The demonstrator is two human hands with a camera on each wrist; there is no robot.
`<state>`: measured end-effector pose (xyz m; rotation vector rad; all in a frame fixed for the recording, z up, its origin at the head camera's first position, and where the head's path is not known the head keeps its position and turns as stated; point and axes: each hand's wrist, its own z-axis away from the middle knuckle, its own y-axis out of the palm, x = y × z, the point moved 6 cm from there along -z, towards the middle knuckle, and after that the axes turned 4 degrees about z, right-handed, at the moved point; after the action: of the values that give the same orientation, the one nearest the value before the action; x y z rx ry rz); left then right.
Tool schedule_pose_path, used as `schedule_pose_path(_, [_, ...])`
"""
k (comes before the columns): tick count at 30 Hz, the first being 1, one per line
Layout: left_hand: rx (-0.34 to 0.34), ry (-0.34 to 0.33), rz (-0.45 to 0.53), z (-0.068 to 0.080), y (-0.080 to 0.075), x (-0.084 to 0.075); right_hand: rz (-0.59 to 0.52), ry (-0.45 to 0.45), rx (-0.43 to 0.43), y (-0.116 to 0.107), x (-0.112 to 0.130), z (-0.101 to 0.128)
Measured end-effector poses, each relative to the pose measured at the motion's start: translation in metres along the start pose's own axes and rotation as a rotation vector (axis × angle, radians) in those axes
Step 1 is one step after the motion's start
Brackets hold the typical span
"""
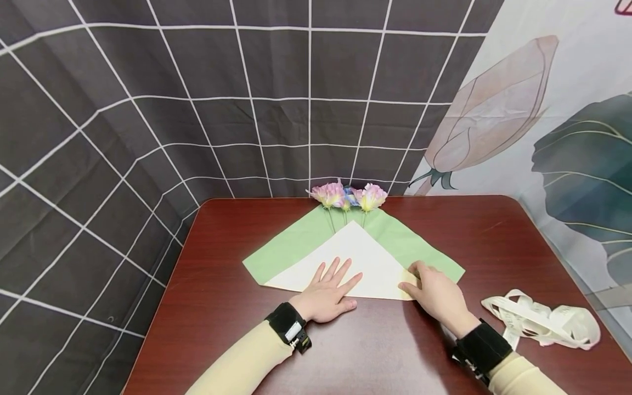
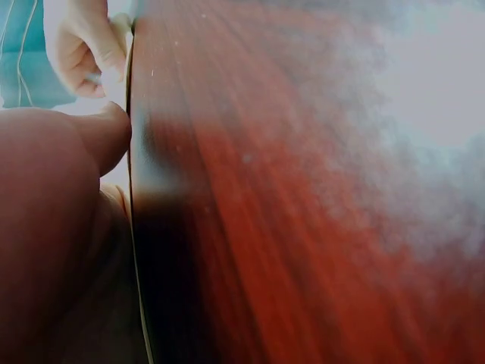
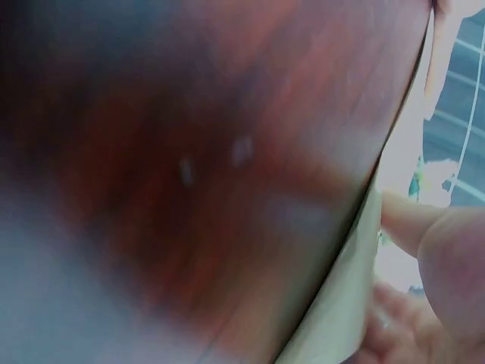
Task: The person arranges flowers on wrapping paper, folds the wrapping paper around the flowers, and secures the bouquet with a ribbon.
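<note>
White paper (image 1: pixel 367 249), atop green sheet (image 1: pixel 283 249), is pressed by L hand (image 1: pixel 326 298), fingers apart; its 4 o'clock corner (image 1: pixel 408 277) is pinched by R hand (image 1: pixel 439 292). Tension should prob. be even, w/ flowers (image 1: pixel 371 197) at 12 o'clock undisturbed.

Count: one left hand (image 1: pixel 325 298), one right hand (image 1: pixel 440 293), two black wrist straps (image 1: pixel 286 319), two large pink flowers (image 1: pixel 371 197), one green paper backing (image 1: pixel 296 244), one white paper triangle (image 1: pixel 375 269), one ribbon bundle (image 1: pixel 535 312), one table (image 1: pixel 212 307)
</note>
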<state>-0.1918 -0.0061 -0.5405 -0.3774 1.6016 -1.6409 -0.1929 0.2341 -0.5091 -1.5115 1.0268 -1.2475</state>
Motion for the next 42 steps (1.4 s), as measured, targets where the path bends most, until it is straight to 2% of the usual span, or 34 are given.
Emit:
schedule_pose_path(2, [0.000, 0.002, -0.015, 0.001, 0.001, 0.000, 0.031, -0.085, -0.102, -0.004, 0.016, 0.003])
schedule_pose_path(4, [-0.003, 0.005, -0.032, 0.001, 0.001, 0.000, 0.058, -0.194, -0.156, -0.004, 0.039, 0.010])
schedule_pose_path(6, [-0.007, 0.008, -0.041, 0.001, 0.000, -0.001, 0.066, -0.306, -0.114, 0.002, 0.065, 0.019])
schedule_pose_path(8, [-0.008, 0.007, -0.040, 0.001, 0.000, 0.000, 0.059, -0.401, -0.020, 0.011, 0.089, 0.030])
schedule_pose_path(10, [-0.005, 0.004, -0.036, 0.000, 0.001, 0.000, 0.060, -0.451, 0.083, 0.022, 0.106, 0.041])
schedule_pose_path(13, [-0.009, 0.004, -0.032, 0.000, 0.001, 0.000, 0.060, -0.447, 0.182, 0.032, 0.116, 0.050])
schedule_pose_path(16, [-0.018, 0.007, -0.034, 0.000, 0.002, 0.000, 0.073, -0.411, 0.223, 0.038, 0.110, 0.052])
schedule_pose_path(27, [-0.019, 0.022, -0.011, 0.006, 0.003, 0.007, 0.073, -0.352, 0.244, 0.031, 0.078, 0.055])
schedule_pose_path(35, [-0.014, 0.025, -0.003, 0.022, -0.001, 0.026, 0.046, -0.328, 0.241, 0.027, 0.063, 0.057])
schedule_pose_path(42, [0.003, 0.007, 0.026, 0.033, -0.005, 0.038, 0.049, -0.334, 0.232, 0.022, 0.060, 0.057])
